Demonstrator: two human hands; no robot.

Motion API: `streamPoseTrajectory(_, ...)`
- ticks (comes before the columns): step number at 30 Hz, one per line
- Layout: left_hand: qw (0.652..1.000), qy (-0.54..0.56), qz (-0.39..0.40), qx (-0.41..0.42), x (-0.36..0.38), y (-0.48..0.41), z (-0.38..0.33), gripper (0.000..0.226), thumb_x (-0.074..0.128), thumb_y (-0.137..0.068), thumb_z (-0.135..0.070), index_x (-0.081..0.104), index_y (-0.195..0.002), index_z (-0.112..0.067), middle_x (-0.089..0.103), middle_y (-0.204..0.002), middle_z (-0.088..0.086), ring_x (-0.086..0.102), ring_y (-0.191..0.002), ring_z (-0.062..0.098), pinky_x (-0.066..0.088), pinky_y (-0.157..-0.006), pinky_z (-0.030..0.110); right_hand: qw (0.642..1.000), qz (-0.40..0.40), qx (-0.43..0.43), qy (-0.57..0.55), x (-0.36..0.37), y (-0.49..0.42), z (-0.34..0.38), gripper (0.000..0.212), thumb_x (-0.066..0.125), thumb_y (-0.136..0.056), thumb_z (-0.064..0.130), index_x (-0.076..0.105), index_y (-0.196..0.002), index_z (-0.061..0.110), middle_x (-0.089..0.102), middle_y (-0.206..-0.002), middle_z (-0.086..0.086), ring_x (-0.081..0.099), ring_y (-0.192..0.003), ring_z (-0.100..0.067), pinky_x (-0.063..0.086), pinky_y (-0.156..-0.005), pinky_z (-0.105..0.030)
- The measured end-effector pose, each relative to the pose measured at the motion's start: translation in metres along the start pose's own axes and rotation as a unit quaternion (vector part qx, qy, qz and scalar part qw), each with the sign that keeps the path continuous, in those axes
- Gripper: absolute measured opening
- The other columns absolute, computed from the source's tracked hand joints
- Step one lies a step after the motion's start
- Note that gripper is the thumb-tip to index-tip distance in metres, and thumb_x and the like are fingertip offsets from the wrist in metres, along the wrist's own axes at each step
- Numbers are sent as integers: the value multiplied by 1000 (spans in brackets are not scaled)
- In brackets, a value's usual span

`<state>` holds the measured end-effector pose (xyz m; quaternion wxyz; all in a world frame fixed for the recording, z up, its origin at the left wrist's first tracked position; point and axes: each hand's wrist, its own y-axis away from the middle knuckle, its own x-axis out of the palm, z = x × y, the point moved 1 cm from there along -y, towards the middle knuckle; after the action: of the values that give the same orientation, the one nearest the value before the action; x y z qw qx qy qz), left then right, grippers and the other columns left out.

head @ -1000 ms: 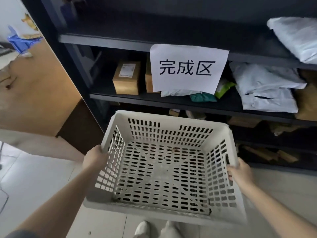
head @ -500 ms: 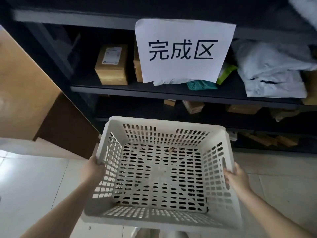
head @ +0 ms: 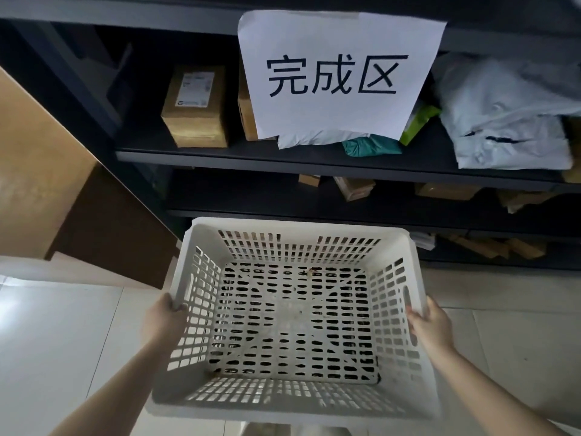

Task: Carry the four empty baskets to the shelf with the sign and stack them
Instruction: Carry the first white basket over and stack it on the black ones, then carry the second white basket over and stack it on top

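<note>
I hold one empty white slotted basket [head: 292, 401] level in front of me, above the floor. My left hand [head: 162, 320] grips its left rim and my right hand [head: 430, 328] grips its right rim by the handle slot. The basket's far edge is close to the lower levels of a dark metal shelf [head: 314, 160]. A white paper sign [head: 338, 73] with three black characters hangs from an upper shelf board, above the basket. No other basket is in view.
Cardboard boxes [head: 196, 107], grey mail bags [head: 509, 121] and a green packet [head: 371, 146] lie on the sign's shelf level. More small boxes [head: 353, 187] sit on lower levels. A wooden desk side [head: 47, 171] stands at left. Light floor tiles [head: 63, 341] lie below.
The shelf and sign have grown larger and shifted up in view as I came closer. The basket has sunk lower, toward the bottom shelf levels. Both hands keep their grip.
</note>
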<state>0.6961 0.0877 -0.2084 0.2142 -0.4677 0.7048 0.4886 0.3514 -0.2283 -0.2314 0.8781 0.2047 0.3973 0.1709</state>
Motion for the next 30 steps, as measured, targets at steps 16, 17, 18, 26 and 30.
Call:
streamPoseTrajectory(16, 999, -34, 0, 17, 2, -4, -6, 8, 49, -90, -10, 54, -87, -5, 61, -73, 13, 55, -58, 28, 36, -48, 27, 999, -9, -22, 23, -1, 10, 12, 30, 54, -90, 12, 54, -120, 13, 68, -112, -12, 65, -97, -32, 53, -86, -52)
streamPoseTrajectory(17, 999, -36, -2, 14, 2, -4, -7, 8, 49, -90, -10, 54, -88, -5, 61, -73, 14, 55, -57, 27, 36, -48, 27, 999, -8, -20, 30, -1, 11, 13, 31, 53, -90, 12, 52, -122, 12, 67, -113, -13, 64, -97, -32, 53, -85, -50)
streamPoseTrajectory(18, 999, -39, -4, 13, 2, -3, -7, 8, 48, -90, -10, 54, -89, -4, 61, -74, 14, 55, -57, 27, 36, -48, 27, 999, -5, -18, 36, -1, 11, 15, 32, 52, -91, 12, 50, -123, 11, 65, -116, -14, 64, -95, -31, 54, -82, -46)
streamPoseTrajectory(26, 999, -37, 14, 14, -9, 4, -29, 46, 60, -87, -9, 38, -127, -2, 55, -114, 25, 57, -90, 41, 47, -63, 38, 999, 37, 29, 24, -20, 36, 39, 80, 68, -82, 28, 20, -145, 22, 42, -146, -13, 53, -120, -35, 46, -94, -45)
streamPoseTrajectory(30, 974, -162, -45, 151, -18, 12, -65, 55, 61, -87, -20, 38, -135, -5, 49, -132, 24, 46, -121, 44, 41, -99, 56, 999, 2, 29, -37, -41, 62, 34, 84, 71, -79, 33, 21, -146, 24, 43, -143, -13, 47, -126, -31, 39, -102, -45)
